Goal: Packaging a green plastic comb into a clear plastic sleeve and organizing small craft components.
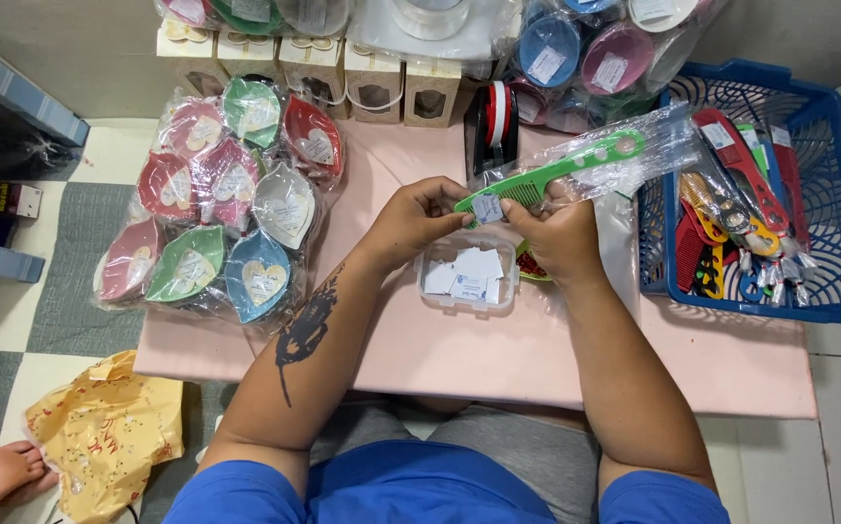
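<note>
A green comb (576,165) in a clear plastic sleeve is held over the pink table (498,349) by both hands. My left hand (415,218) pinches its near end, where a small white sticker (487,207) sits. My right hand (561,233) grips the comb's toothed part from the other side. Directly below the hands stands a small clear plastic box (467,277) filled with white stickers.
A bag of coloured leaf-shaped dishes (221,204) lies at the left. A blue basket (828,281) of packed combs stands at the right. Small boxes (343,73), a tape dispenser (493,126) and bagged round items (576,53) line the back. A yellow bag (100,437) lies on the floor.
</note>
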